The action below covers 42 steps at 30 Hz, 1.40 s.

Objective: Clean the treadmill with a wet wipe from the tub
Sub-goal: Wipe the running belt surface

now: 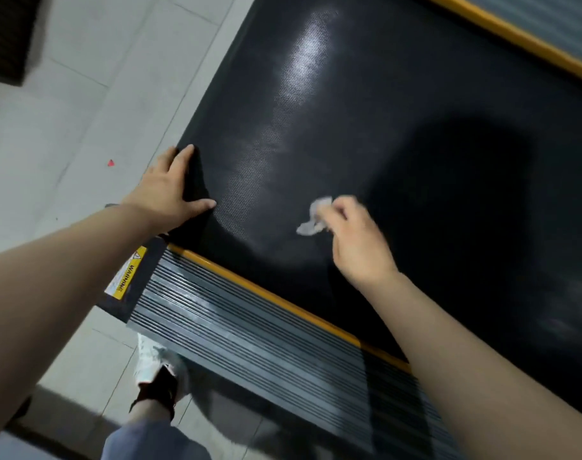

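Observation:
The treadmill's black textured belt [399, 104] fills the upper right of the head view. My right hand [356, 240] pinches a crumpled white wet wipe [314, 215] against the belt near its middle, slightly blurred. At the belt's rear end my left hand [170, 190] grips the edge, fingers over the end and thumb lying on top. The tub is out of view.
A grey ribbed side rail [249, 330] with a yellow strip [283, 300] runs along the near side of the belt, with a yellow warning label [126, 273] at its end. A second yellow strip [515, 38] lines the far side. Pale floor tiles [93, 104] lie left. My shoe [156, 370] stands below the rail.

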Each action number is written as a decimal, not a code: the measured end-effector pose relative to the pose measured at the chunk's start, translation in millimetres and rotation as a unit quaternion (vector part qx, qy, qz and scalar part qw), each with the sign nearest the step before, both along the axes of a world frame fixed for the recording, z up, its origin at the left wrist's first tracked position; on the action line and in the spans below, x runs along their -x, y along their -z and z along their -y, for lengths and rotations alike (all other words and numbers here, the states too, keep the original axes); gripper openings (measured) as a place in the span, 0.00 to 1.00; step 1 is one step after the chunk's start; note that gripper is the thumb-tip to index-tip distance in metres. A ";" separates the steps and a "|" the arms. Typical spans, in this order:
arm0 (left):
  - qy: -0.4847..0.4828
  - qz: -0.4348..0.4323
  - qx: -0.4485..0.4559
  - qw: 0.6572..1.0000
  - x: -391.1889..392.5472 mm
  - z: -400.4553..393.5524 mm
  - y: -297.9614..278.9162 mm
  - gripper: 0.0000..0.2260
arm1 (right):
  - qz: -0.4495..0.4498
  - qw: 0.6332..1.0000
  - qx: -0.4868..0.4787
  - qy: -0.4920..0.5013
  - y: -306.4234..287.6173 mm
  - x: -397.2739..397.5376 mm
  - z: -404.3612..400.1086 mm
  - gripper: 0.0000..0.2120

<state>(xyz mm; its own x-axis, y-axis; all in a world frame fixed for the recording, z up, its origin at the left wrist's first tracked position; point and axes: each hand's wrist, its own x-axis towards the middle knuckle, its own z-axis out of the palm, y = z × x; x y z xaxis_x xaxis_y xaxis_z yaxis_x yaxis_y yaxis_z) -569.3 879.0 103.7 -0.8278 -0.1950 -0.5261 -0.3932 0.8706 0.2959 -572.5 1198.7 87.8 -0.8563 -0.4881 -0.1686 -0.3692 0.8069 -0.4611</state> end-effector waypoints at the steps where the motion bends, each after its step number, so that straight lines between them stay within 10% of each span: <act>1: 0.003 0.020 -0.014 1.000 2.3 5.5 -1.1 0.49 | 0.032 0.999 0.016 -0.032 1.6 -5.2 3.1 0.19; 8: 0.086 0.085 -0.041 0.992 7.1 33.6 -7.2 0.58 | 0.110 0.898 -0.024 -0.426 -5.6 -12.1 33.6 0.12; 10: 0.091 0.083 -0.038 0.992 7.1 34.4 -6.0 0.59 | 0.094 0.931 -0.033 -0.352 -6.4 17.7 37.0 0.07; 14: 0.094 0.095 -0.017 0.991 6.4 29.7 -3.1 0.59 | 0.016 0.987 -0.077 0.143 8.7 48.4 21.4 0.08; 22: 0.210 -0.013 0.013 0.978 33.0 -11.5 -13.4 0.52 | 0.004 0.999 0.017 0.034 -4.1 -31.3 49.3 0.13; 28: 0.313 0.018 0.078 0.946 83.5 -49.4 -11.3 0.56 | -0.122 0.954 -0.040 -0.272 1.6 37.6 26.5 0.03; 33: 0.324 0.085 0.127 0.934 102.1 -72.5 -7.1 0.60 | -0.093 0.958 -0.049 0.268 8.0 145.4 -15.7 0.04; 36: 0.335 0.116 0.156 0.922 108.0 -85.1 -12.7 0.62 | -0.086 0.995 0.028 0.030 10.7 86.5 9.6 0.05; 39: 0.360 0.111 0.203 0.904 110.9 -93.8 -13.9 0.64 | -0.052 0.937 0.043 -0.343 5.4 42.9 18.4 0.11; 42: 0.367 0.122 0.209 0.898 115.2 -96.0 -10.8 0.65 | -0.126 0.961 0.015 -0.245 6.0 119.1 5.9 0.04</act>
<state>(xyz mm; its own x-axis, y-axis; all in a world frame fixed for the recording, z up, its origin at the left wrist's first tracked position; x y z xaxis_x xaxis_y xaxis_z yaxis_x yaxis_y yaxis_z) -684.5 975.0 114.6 -0.6832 0.1339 -0.7178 0.3236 0.9368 -0.1332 -691.7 1192.9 81.8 -0.5344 -0.8445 0.0342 -0.8042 0.4956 -0.3281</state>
